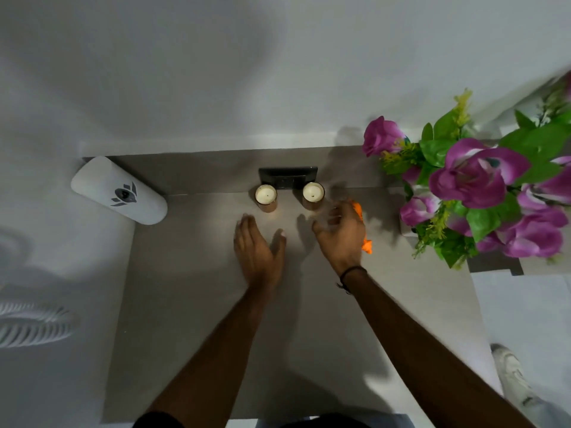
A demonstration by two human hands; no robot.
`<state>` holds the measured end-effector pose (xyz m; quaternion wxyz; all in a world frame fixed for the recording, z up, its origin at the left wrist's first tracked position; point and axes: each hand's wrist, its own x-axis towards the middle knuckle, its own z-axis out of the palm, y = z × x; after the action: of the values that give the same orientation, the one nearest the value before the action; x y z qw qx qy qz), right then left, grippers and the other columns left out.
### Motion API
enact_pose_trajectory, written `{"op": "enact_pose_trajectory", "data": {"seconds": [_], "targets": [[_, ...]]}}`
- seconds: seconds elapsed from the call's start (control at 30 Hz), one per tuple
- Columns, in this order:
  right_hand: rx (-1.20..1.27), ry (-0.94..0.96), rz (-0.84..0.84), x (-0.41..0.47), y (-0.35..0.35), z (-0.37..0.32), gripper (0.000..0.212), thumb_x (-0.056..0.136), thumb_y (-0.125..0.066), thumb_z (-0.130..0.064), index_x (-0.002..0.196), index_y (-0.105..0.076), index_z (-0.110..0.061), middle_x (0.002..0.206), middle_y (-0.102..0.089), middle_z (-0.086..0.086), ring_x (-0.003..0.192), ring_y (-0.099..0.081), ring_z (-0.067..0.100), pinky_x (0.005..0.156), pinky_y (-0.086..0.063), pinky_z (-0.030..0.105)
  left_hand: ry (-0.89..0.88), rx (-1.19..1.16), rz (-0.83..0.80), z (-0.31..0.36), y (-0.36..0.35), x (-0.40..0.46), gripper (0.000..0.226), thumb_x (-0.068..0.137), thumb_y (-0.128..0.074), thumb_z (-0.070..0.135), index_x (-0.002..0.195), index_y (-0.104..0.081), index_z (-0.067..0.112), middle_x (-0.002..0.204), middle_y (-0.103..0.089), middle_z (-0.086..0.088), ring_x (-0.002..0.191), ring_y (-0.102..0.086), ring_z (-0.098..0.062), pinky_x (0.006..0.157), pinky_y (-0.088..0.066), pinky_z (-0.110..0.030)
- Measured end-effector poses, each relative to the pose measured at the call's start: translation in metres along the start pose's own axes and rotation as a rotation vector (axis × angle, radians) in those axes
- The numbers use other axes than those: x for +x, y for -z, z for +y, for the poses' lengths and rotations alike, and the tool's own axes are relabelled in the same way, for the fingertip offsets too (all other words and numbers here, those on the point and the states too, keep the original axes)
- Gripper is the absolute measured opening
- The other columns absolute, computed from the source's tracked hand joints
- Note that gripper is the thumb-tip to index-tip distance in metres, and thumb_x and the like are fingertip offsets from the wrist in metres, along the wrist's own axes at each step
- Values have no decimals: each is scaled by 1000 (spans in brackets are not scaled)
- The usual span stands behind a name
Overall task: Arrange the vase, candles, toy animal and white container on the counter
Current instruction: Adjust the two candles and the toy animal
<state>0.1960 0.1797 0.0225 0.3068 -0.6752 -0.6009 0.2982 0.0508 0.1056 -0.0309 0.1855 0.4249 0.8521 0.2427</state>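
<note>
Two candles in brown glass jars stand side by side at the back of the grey counter (pixel 191 304), the left candle (pixel 265 197) and the right candle (pixel 313 195). My left hand (pixel 258 251) hovers open, fingers together, just in front of the left candle. My right hand (pixel 340 234) is blurred, fingers spread, over an orange toy animal (pixel 366 244) that shows at its right edge; whether it grips the toy is unclear. A white container (pixel 119 190) with a dark logo stands at the counter's back left corner. A white vase (pixel 408 231) with purple flowers (pixel 477 177) stands at the right.
A dark wall socket plate (pixel 287 175) sits behind the candles on the counter's upstand. The white wall rises behind. White floor lies to the left and right of the counter, with a white shoe (pixel 513 378) at the lower right.
</note>
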Motion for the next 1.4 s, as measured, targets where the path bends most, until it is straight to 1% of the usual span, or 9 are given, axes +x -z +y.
{"op": "enact_pose_trajectory", "data": {"seconds": [0.07, 0.2, 0.43, 0.67, 0.87, 1.03, 1.1, 1.23, 1.4], "targets": [[-69, 60, 78, -8, 18, 14, 34, 69, -73, -28, 99, -62, -15, 96, -63, 2, 83, -61, 22, 74, -53, 36, -117, 220, -49, -19, -13, -41, 88, 103, -42, 58, 167, -16, 4, 178, -14, -15, 166, -11, -32, 136, -12, -53], [-159, 5, 239, -1, 43, 35, 30, 77, -73, -31, 95, -66, -10, 94, -69, 11, 88, -64, 30, 77, -51, 37, -241, 384, -84, -39, -24, -65, 89, 103, -27, 65, 168, -10, 7, 179, -9, -14, 167, -5, -30, 135, -15, -57], [-100, -84, 207, 14, 34, 37, 28, 80, -73, -33, 92, -71, -7, 84, -76, 9, 73, -71, 23, 63, -39, 17, -257, 448, -70, -38, -23, -64, 89, 103, -30, 64, 167, -15, 3, 177, -16, -17, 166, -12, -32, 134, -17, -58], [-139, -66, 188, 25, 33, 39, 29, 79, -73, -33, 94, -71, -8, 87, -77, 11, 79, -72, 29, 66, -45, 23, -245, 451, -82, -37, -22, -63, 89, 102, -26, 65, 167, -16, 5, 178, -16, -16, 166, -11, -31, 135, -15, -57], [-71, -70, 237, 7, 42, 50, 46, 77, -68, -56, 95, -65, -13, 88, -70, 6, 82, -65, 25, 72, -52, 31, -250, 453, -92, -38, -22, -62, 89, 103, -23, 66, 168, -12, 7, 178, -13, -14, 167, -10, -31, 134, -15, -58], [24, -168, 308, -55, 67, 101, 31, 75, -69, -52, 91, -56, -29, 80, -64, -8, 75, -66, 15, 68, -52, 29, -268, 458, -78, -38, -21, -63, 86, 104, -25, 62, 168, -12, 5, 179, -12, -15, 167, -9, -31, 134, -15, -58], [7, -285, 335, -64, 85, 125, 49, 67, -72, -56, 100, -55, -24, 87, -62, -4, 84, -65, 21, 74, -47, 26, -265, 463, -79, -39, -22, -63, 87, 104, -25, 63, 168, -11, 5, 179, -11, -15, 167, -9, -32, 134, -15, -58], [-17, -424, 351, -29, 111, 137, 94, 52, -80, -66, 123, -47, -14, 115, -63, 7, 104, -61, 30, 90, -53, 44, -272, 476, -66, -39, -22, -64, 88, 104, -27, 62, 167, -13, 3, 178, -13, -17, 166, -11, -33, 134, -15, -59], [-63, -480, 271, 13, 118, 128, 89, 51, -64, -70, 121, -62, -16, 125, -64, 11, 117, -61, 33, 99, -50, 47, -276, 493, -69, -39, -22, -65, 87, 104, -26, 61, 167, -13, 2, 178, -11, -18, 166, -10, -34, 134, -14, -59]]}}
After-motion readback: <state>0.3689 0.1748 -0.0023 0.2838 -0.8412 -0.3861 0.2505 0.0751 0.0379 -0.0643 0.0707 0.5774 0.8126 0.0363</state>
